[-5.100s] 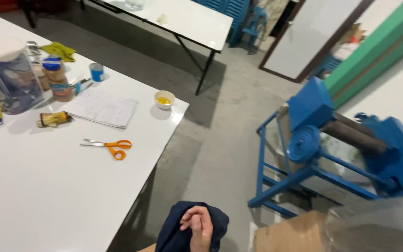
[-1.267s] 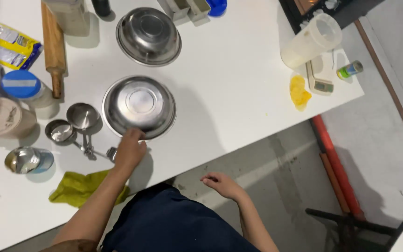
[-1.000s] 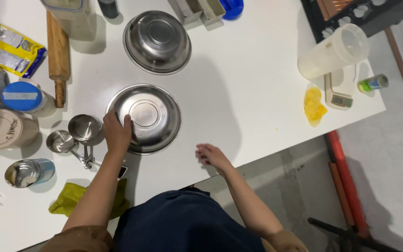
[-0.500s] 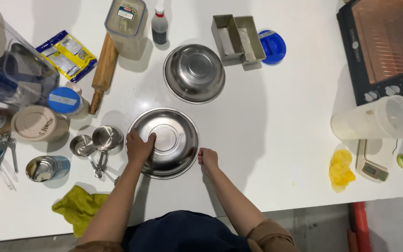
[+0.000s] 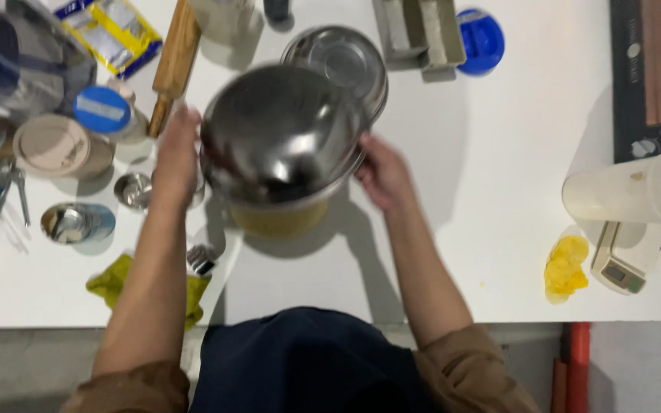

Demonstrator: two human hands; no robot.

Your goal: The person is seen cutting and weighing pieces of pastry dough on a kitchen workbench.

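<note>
- Two round, shiny steel bowls: the nearer steel bowl (image 5: 281, 138) is lifted off the white table (image 5: 453, 229) and tipped so its smooth outer belly faces up; the second steel bowl (image 5: 342, 61) sits flat just behind it.
- Two bare hands hold the raised bowl: the left hand (image 5: 176, 157) is spread flat against its left rim, the right hand (image 5: 382, 174) curls round its right rim.
- One yellowish round lump (image 5: 278, 218), partly hidden, rests on the table directly under the bowl.
- One wooden rolling pin (image 5: 174, 57) lies at the far left.
- One crumpled yellow-green cloth (image 5: 120, 279) lies by the left forearm.
- One blue round lid (image 5: 481, 40) lies at the far edge.
</note>
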